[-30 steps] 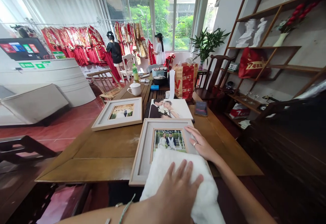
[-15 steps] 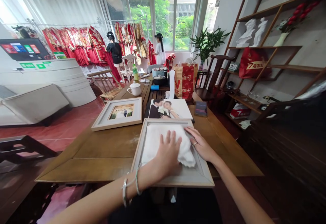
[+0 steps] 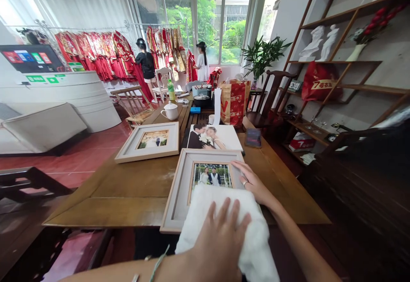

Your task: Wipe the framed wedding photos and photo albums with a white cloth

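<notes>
A white fluffy cloth [image 3: 221, 194] covers the lower right part of a pale wooden picture frame [image 3: 171, 205] with a wedding photo [image 3: 213, 175] in it. My left hand [image 3: 221, 235] holds the cloth from above, fingers spread over it; its thumb is hard to make out. Along the frame's right rim, my right hand [image 3: 251, 183] grips the edge with its fingers laid over the top; its thumb is hidden. A second framed photo [image 3: 153, 139] lies to the left. Just beyond the near frame is a large unframed couple's print [image 3: 224, 139].
A phone [image 3: 253, 137] lies right of the print on the wooden table [image 3: 128, 188]. Farther back stand a white lidded cup [image 3: 170, 111], a green bottle [image 3: 171, 89] and a red-and-tan paper bag [image 3: 235, 104]. Two people are by racks of red garments [image 3: 96, 53].
My left hand has drawn the cloth toward me, over the frame's near edge, uncovering the upper part of the photo. My right hand has stayed on the right rim.
</notes>
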`<state>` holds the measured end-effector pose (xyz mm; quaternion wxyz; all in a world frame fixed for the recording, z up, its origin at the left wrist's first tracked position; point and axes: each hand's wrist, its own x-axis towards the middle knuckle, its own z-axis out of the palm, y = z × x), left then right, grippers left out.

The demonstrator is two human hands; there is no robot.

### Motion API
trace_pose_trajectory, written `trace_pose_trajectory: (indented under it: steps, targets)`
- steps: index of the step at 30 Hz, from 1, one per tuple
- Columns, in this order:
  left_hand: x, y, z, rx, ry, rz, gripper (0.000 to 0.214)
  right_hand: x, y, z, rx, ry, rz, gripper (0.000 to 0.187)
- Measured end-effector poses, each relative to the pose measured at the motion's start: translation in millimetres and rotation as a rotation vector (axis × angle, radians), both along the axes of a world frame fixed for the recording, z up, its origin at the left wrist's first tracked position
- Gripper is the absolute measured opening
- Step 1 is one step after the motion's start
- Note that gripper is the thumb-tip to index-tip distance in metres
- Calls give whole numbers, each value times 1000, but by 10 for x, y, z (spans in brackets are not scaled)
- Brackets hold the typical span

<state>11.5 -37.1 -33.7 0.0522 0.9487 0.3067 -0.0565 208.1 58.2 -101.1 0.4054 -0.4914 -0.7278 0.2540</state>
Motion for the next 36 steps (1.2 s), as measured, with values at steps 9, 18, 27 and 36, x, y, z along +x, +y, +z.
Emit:
trace_pose_trajectory:
  steps: [9, 18, 27, 36]
  targets:
    - [53, 843, -2, 200, 95, 375, 81, -16, -9, -32, 24, 25, -13, 49]
    - [-32, 370, 197, 24, 107, 119, 76, -14, -8, -40, 10, 15, -9, 49]
    - [-164, -127, 70, -75, 14, -30, 69, -22, -37, -28, 22, 21, -18, 49]
    - [-67, 671, 20, 179, 122, 313, 76, -19, -25, -43, 22, 9, -20, 51]
